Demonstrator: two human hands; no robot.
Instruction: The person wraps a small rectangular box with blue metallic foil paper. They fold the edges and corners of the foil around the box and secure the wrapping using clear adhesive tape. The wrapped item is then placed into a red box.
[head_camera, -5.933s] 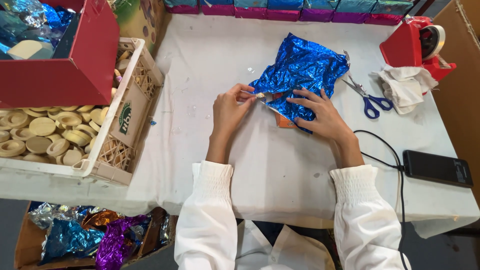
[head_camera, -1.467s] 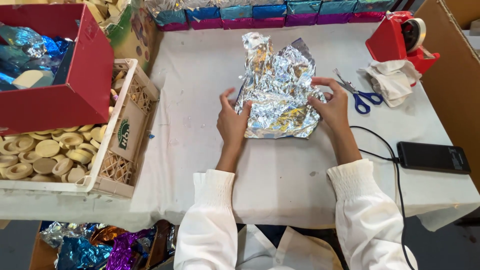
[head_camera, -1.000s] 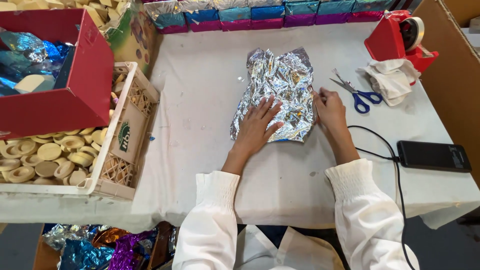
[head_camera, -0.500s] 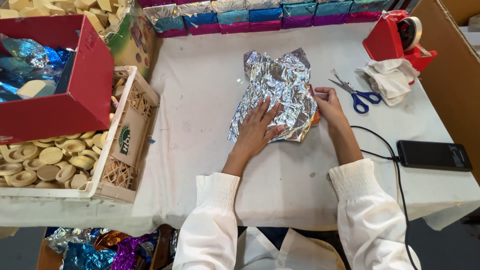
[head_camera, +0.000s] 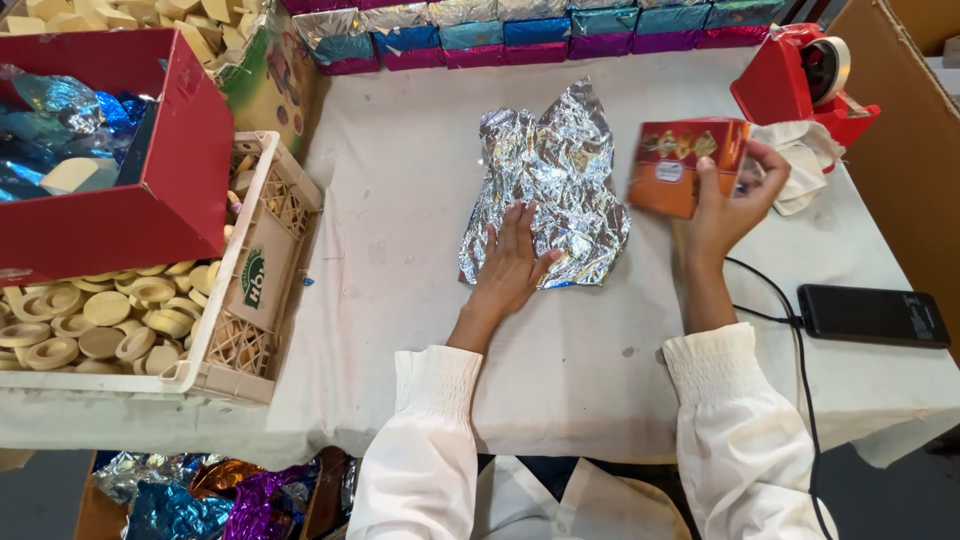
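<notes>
Lying crumpled, silver side up, the foil (head_camera: 548, 195) sits mid-desk (head_camera: 400, 200) with its long axis running from the near-left corner up toward the far edge, its peak pointing away from the person; the left hand (head_camera: 512, 262) presses flat on its near-left part, palm down, fingers (head_camera: 520, 225) spread and straight, gripping nothing; the right hand (head_camera: 730, 205) is raised just right of the foil, wrist bent back, fingers curled around an orange box (head_camera: 685, 165) held clear of the desk, its long side roughly level, a blurred label on its front face; both forearms wear white sleeves with gathered cuffs; along the far edge stands a row of foil-wrapped blocks (head_camera: 540, 30), teal over magenta; a red tape dispenser (head_camera: 805, 80) stands at far right beside a white cloth (head_camera: 800, 170); a black phone (head_camera: 872, 315) lies near right, cabled; at left, a red box (head_camera: 130, 200) holds blue foil, above a pale crate (head_camera: 260, 260) of tan rings.
</notes>
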